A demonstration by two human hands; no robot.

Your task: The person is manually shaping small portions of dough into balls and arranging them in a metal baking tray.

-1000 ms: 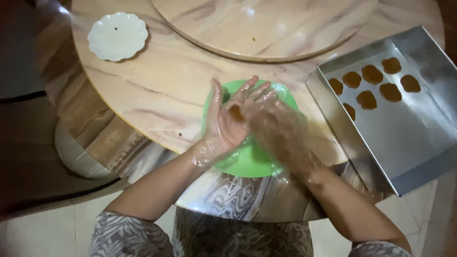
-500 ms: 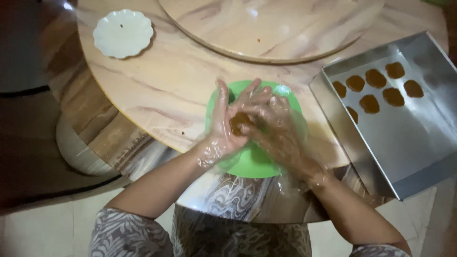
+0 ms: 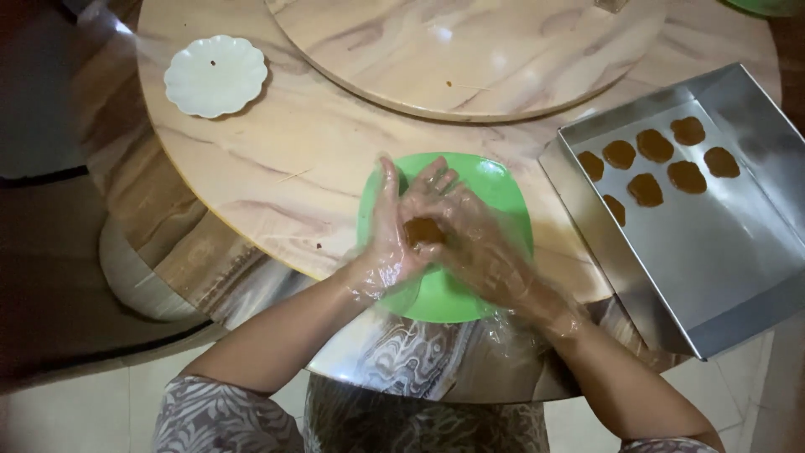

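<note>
Dough pressed between gloved palms

Both hands were in thin clear plastic gloves and met over the green plate (image 3: pixel 495 189). The left hand (image 3: pixel 392 225) stood with fingers straight and palm turned inward; the right hand (image 3: pixel 470 231) lay against it, fingers spread a little. A brown lump of dough (image 3: pixel 422 230) sat between the two palms, so each hand's grip was a flat press on it rather than a curl of fingers. The lump hung just above the plate's middle; whether it touched the plate I could not tell.

The plate rested on the round marble-patterned desk (image 3: pixel 277 159), close to the near edge. To the right, a metal tray (image 3: pixel 713 252) stuck out over the desk's rim, with seven flat brown pieces (image 3: pixel 654 145) laid out in its far corner. A white scalloped dish (image 3: pixel 215 75) sat well off to the left. A raised turntable (image 3: pixel 470 50) filled the desk's centre, beyond the plate.
</note>
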